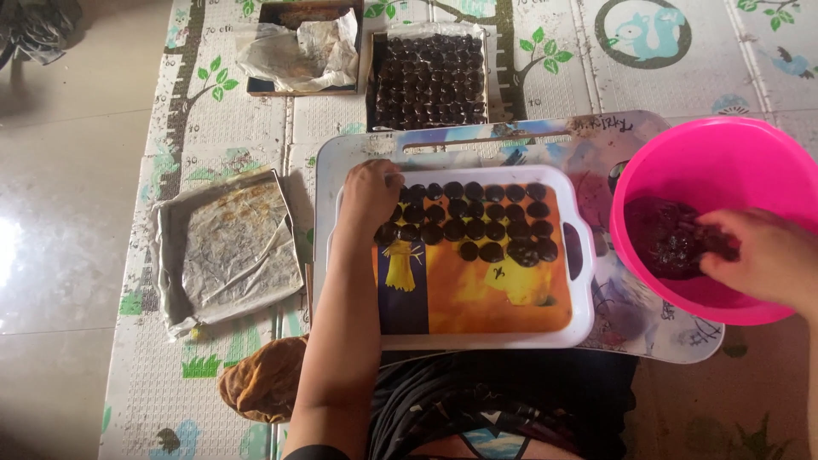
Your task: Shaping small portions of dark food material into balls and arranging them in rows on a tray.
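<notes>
Paper-lined tray [228, 249] on the play mat [153, 375], left hand [368, 194] with curled grip touching dark round pieces [469, 220] rowed on a white tray [477, 339], right hand [767, 254] in the pink bowl [724, 153], grip on dark mixture [669, 243] unclear

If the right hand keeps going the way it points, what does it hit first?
The right hand points left into the pink bowl; it would likely meet the dark paste at its fingertips first, then the bowl's wall.
</notes>
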